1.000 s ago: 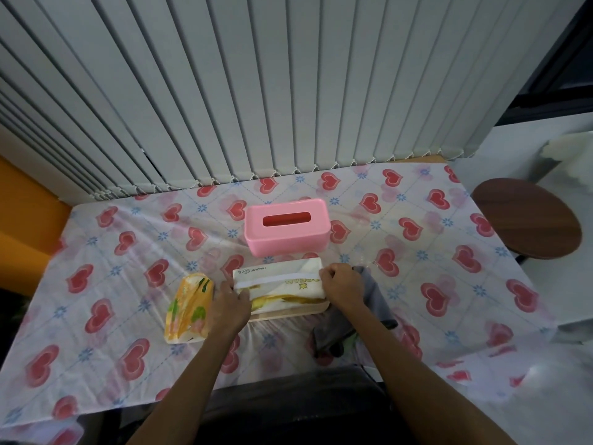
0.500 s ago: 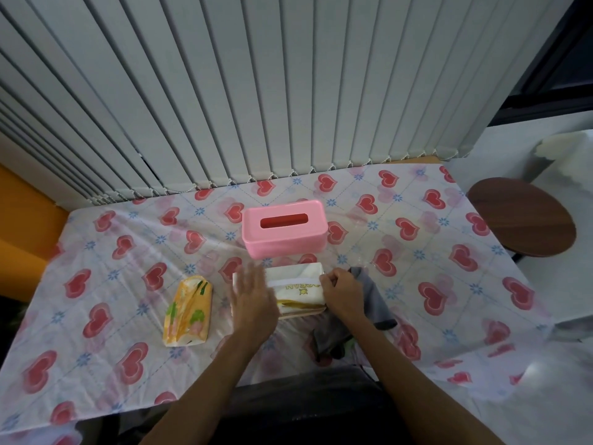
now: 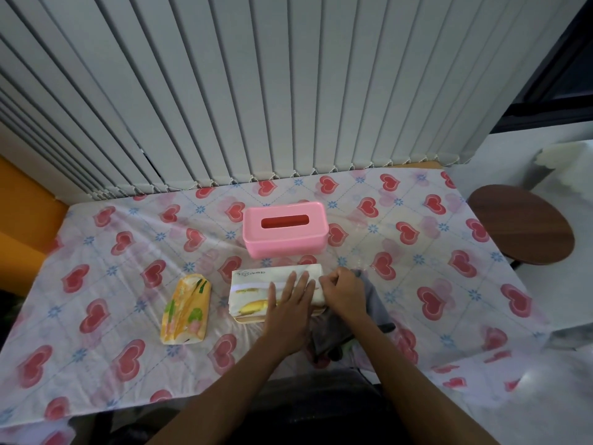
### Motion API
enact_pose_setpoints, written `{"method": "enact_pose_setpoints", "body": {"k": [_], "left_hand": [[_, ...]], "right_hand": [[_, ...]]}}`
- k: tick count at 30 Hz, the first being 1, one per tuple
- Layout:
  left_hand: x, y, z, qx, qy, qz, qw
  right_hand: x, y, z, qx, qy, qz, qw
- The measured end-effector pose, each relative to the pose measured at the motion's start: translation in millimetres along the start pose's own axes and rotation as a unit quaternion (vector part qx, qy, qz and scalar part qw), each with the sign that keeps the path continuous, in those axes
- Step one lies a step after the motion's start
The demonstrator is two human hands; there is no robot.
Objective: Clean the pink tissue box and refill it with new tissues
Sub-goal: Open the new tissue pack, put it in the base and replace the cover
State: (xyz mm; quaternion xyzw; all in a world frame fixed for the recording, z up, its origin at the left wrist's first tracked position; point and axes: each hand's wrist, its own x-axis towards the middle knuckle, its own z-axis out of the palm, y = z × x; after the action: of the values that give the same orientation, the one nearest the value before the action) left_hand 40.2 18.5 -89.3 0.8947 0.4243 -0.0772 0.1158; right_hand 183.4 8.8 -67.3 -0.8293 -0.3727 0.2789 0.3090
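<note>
The pink tissue box (image 3: pixel 285 229) stands upright on the table, its slot facing up. Just in front of it lies a white and yellow tissue pack (image 3: pixel 253 292) resting on a thin wooden base. My left hand (image 3: pixel 288 303) lies flat on the pack's right half, fingers spread. My right hand (image 3: pixel 343 290) is closed on the pack's right end. A dark grey cloth (image 3: pixel 372 303) lies under and beside my right wrist.
An orange flowered tissue wrapper (image 3: pixel 187 309) lies left of the pack. The table wears a heart-print cloth (image 3: pixel 112 284). Vertical blinds (image 3: pixel 256 91) hang right behind it. A round brown stool (image 3: pixel 523 223) stands at the right. A dark chair seat is below my arms.
My left hand left the pack's left end and moved right across its top, now resting flat near my right hand. The right hand stayed at the pack's right end.
</note>
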Motion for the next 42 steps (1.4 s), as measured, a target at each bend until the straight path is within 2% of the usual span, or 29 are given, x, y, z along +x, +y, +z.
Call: {"method": "enact_pose_setpoints", "body": {"k": [5, 9, 18, 23, 25, 29, 31, 37, 40, 42], "left_hand": [[0, -3, -3, -0.004, -0.001, -0.013, 1.0], [-5, -24, 0, -0.037, 0.023, -0.056, 0.997], [-13, -67, 0, -0.123, 0.029, -0.168, 0.978], [-14, -69, -5, -0.193, 0.048, -0.192, 0.961], [-15, -67, -15, -0.257, 0.088, -0.204, 0.941], [-24, -76, -53, -0.441, 0.207, -0.244, 0.839], [-33, -86, -71, -0.475, 0.237, -0.247, 0.811], [-70, -126, -99, -0.448, 0.313, -0.275, 0.791], [-88, -154, -107, -0.435, 0.361, -0.312, 0.763], [-99, -176, -107, -0.416, 0.376, -0.335, 0.757]], "right_hand": [[-3, -22, -5, -0.022, -0.016, -0.024, 0.999], [-9, -48, -11, -0.008, -0.029, -0.051, 0.998], [-48, -135, -27, 0.048, -0.091, -0.215, 0.971], [-67, -177, -57, 0.129, -0.08, -0.275, 0.949], [-68, -187, -68, 0.154, -0.077, -0.281, 0.944], [-63, -195, -72, 0.172, -0.142, -0.245, 0.944], [-62, -198, -65, 0.164, -0.195, -0.231, 0.939], [-66, -220, -25, 0.21, -0.337, -0.217, 0.892], [-62, -230, -3, 0.244, -0.371, -0.209, 0.871], [-54, -235, 17, 0.245, -0.375, -0.199, 0.871]]}}
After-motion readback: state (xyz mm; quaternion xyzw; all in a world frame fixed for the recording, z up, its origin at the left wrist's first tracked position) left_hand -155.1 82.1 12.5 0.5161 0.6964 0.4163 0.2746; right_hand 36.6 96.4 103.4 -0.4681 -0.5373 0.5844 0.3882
